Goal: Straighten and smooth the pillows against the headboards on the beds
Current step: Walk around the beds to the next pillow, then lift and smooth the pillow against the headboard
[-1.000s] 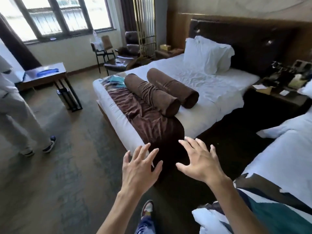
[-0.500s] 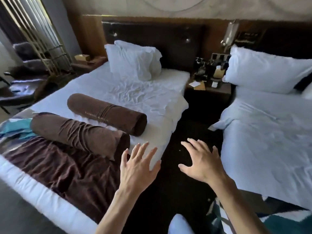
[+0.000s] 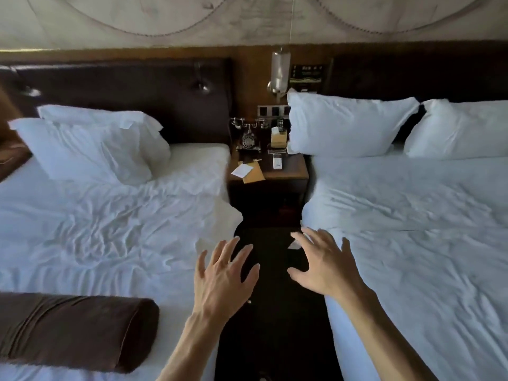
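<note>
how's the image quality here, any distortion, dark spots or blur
Head view: wide-angle bend bows the dark padded headboard and bed edges; the floor gap between the beds is nearly black, detail lost; white pillows are evenly lit, soft, no glare; hands sharp.

Dark floor (image 3: pixel 275 312) under my hands, wooden nightstand (image 3: pixel 291 171) straight ahead of them with an old-style telephone (image 3: pixel 248 138), pale patterned wall (image 3: pixel 247 20) above, cylinder lamp (image 3: pixel 280 70) hanging there.
</note>
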Motion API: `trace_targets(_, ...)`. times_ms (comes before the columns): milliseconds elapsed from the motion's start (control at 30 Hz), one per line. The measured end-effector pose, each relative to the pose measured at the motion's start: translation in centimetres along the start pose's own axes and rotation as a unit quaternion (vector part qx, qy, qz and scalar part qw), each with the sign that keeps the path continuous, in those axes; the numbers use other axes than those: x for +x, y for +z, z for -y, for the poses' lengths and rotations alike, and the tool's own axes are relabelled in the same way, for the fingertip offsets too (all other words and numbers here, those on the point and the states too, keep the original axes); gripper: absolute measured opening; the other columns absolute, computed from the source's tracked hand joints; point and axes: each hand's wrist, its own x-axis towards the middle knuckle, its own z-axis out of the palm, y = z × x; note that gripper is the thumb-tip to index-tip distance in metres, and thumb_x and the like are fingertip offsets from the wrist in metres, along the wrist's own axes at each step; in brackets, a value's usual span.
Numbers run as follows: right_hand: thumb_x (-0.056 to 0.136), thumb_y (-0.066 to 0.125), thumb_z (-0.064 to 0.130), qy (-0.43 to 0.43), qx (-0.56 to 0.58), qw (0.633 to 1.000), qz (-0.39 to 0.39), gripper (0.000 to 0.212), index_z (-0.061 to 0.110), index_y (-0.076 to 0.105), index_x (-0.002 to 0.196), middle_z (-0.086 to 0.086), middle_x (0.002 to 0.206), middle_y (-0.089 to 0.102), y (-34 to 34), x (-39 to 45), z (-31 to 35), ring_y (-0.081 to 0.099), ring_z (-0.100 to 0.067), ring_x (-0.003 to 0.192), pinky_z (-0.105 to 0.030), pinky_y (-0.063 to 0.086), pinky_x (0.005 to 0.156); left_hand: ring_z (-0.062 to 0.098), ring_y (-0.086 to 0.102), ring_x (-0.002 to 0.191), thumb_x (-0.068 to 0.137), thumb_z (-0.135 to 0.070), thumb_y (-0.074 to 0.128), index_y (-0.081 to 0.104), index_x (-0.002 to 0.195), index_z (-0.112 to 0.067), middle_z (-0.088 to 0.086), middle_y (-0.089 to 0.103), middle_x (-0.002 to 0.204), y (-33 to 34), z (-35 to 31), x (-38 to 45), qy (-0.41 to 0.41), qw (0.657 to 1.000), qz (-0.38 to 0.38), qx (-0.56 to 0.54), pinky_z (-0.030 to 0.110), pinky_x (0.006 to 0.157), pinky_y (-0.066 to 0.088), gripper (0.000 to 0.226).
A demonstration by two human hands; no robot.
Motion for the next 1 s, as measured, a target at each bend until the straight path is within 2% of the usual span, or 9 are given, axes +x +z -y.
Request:
trace_targets(167, 0.080, 0.052, 0.066, 0.046, -0.004, 0.999, -0.008, 0.081, 0.039, 0.025, 0.151, 0.014, 0.164, 0.018, -3.1, 11.1, -3.6, 0.016, -0.019, 0.154, -0.064, 0.018, 0.119, 0.011, 0.021, 0.152, 0.089, -0.072, 0.015, 0.034, 0.147, -0.047, -0.013, 0.028, 0.163, 1.4, -0.4, 13.8, 0.046, 0.999, 0.023, -0.011, 0.053, 0.125, 0.014, 0.067)
trace_targets(233, 0.075, 0.045, 0.067, 0.070, -0.001, 0.997, -0.011, 0.083, 0.039, 0.025, 0.151, 0.015, 0.164, 0.017, -3.9, 15.6, -5.0, 0.016, -0.017, 0.154, -0.063, 0.018, 0.119, 0.012, 0.021, 0.152, 0.090, -0.072, 0.018, 0.034, 0.148, -0.046, -0.012, 0.027, 0.163, 2.6, -0.4, 19.5, 0.064, 0.997, 0.027, -0.014, 0.053, 0.124, 0.014, 0.065)
trace_targets(300, 0.077, 0.045, 0.066, 0.090, 0.000, 0.996, -0.013, 0.081, 0.040, 0.024, 0.151, 0.016, 0.164, 0.017, -4.2, 20.3, -6.7, 0.015, -0.017, 0.154, -0.062, 0.017, 0.120, 0.014, 0.023, 0.152, 0.091, -0.071, 0.023, 0.035, 0.147, -0.046, -0.011, 0.028, 0.163, 4.0, -0.4, 25.4, 0.081, 0.996, 0.023, -0.021, 0.053, 0.123, 0.017, 0.062)
trace_targets(500, 0.076, 0.044, 0.066, 0.151, -0.004, 0.988, -0.020, 0.079, 0.041, 0.027, 0.149, 0.018, 0.161, 0.022, -5.5, 35.0, -11.4, 0.019, -0.014, 0.152, -0.058, 0.020, 0.119, 0.013, 0.034, 0.146, 0.091, -0.069, 0.031, 0.046, 0.139, -0.046, -0.013, 0.042, 0.154, 8.1, -0.6, 43.8, 0.134, 0.991, 0.019, -0.017, 0.051, 0.119, 0.027, 0.056)
trace_targets(633, 0.082, 0.048, 0.063, 0.193, 0.010, 0.981, -0.028, 0.074, 0.041, 0.026, 0.150, 0.019, 0.162, 0.020, -7.6, 43.3, -14.8, 0.017, -0.013, 0.152, -0.058, 0.015, 0.121, 0.012, 0.045, 0.139, 0.089, -0.067, 0.036, 0.052, 0.132, -0.046, -0.013, 0.051, 0.147, 9.4, -1.5, 55.2, 0.168, 0.986, 0.004, -0.020, 0.051, 0.112, 0.035, 0.050)
trace_targets(733, 0.087, 0.052, 0.059, 0.227, 0.021, 0.973, -0.040, 0.069, 0.040, 0.027, 0.149, 0.017, 0.162, 0.021, -9.1, 48.0, -18.3, 0.019, -0.013, 0.152, -0.056, 0.018, 0.121, 0.014, 0.046, 0.138, 0.087, -0.064, 0.039, 0.054, 0.131, -0.045, -0.011, 0.052, 0.146, 10.3, -3.7, 62.5, 0.196, 0.980, 0.027, -0.017, 0.053, 0.111, 0.037, 0.050)
trace_targets(867, 0.090, 0.051, 0.059, 0.252, 0.031, 0.966, -0.050, 0.069, 0.039, 0.025, 0.151, 0.015, 0.163, 0.021, -10.9, 53.9, -24.0, 0.019, -0.013, 0.152, -0.053, 0.021, 0.120, 0.013, 0.046, 0.138, 0.087, -0.060, 0.047, 0.057, 0.129, -0.044, -0.012, 0.054, 0.145, 12.1, -7.8, 71.3, 0.216, 0.976, 0.015, -0.029, 0.052, 0.112, 0.037, 0.046)
trace_targets(1000, 0.092, 0.050, 0.059, 0.252, 0.029, 0.965, -0.065, 0.067, 0.036, 0.029, 0.151, 0.014, 0.162, 0.026, -12.4, 60.6, -31.3, 0.024, -0.012, 0.150, -0.050, 0.026, 0.120, 0.010, 0.036, 0.145, 0.092, -0.061, 0.039, 0.050, 0.134, -0.045, -0.015, 0.043, 0.152, 15.2, -12.6, 79.4, 0.232, 0.972, 0.032, -0.036, 0.052, 0.116, 0.033, 0.046)
